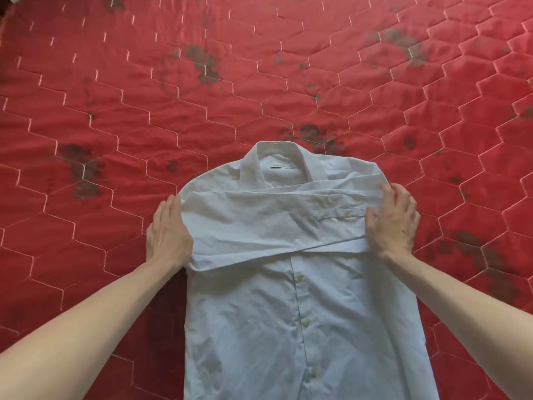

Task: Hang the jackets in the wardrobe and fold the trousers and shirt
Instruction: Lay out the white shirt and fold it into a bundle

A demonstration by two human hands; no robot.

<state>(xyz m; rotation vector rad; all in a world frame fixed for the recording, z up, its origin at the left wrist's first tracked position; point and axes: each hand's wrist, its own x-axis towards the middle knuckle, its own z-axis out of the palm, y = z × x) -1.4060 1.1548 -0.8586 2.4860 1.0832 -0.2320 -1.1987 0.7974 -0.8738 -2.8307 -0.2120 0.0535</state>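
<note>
Head view, single frame. Surface: red quilted bedspread (pixel 115 82) with hexagon stitching and dark blotches, filling the whole field.

Left hand (pixel 168 232): laid at the left edge of the shirt, level with the chest. Fingers are seen straight and together, pointing far; the thumb side is hidden under the cloth edge. Whether the edge is pinched or only pressed cannot be told; the hand reads as flat and released.

Shirt (pixel 288 313): pale blue, lying front-up on the bedspread at centre, collar (pixel 277 153) at the far end, hem running off the near edge of the frame. The button placket (pixel 301 298) is closed as far as it is visible. Both sleeves are laid across the chest, overlapping in a band (pixel 274 223) from left to right; one cuff with its button (pixel 346 212) lies toward the right.

Right hand (pixel 395 220): resting on the right end of the sleeve band. Fingers are spread and slightly bent, pressing down on the cloth; nothing is seen gripped.

Progress, as judged: the shirt fold is part done. Sleeves are in; the body is not yet folded lengthwise. Trousers, jackets and wardrobe are not in view, so their status cannot be recorded.
</note>
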